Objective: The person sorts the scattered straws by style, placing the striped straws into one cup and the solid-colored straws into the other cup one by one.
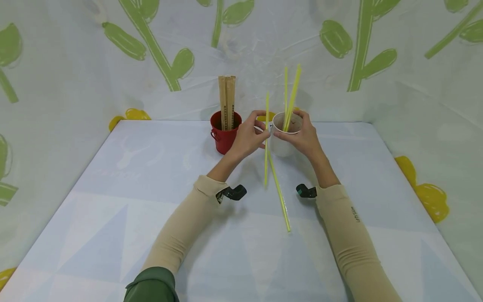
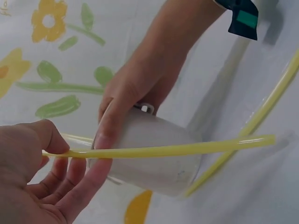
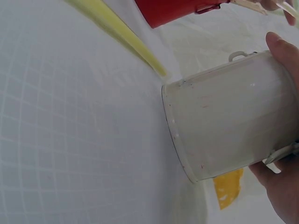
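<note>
My left hand pinches a yellow straw between thumb and fingers, just left of a small white bucket. In the left wrist view that straw crosses in front of the bucket. My right hand grips the bucket by its rim, thumb on the near side and fingers round the far right. Yellow straws stand in the bucket and lean against its edge. Another yellow straw lies on the table, its far end close to the bucket's base.
To the left of the white bucket is a red bucket holding several paper-wrapped sticks, close by my left wrist. A pale patterned cloth covers the table. Behind it hangs a leaf-printed curtain.
</note>
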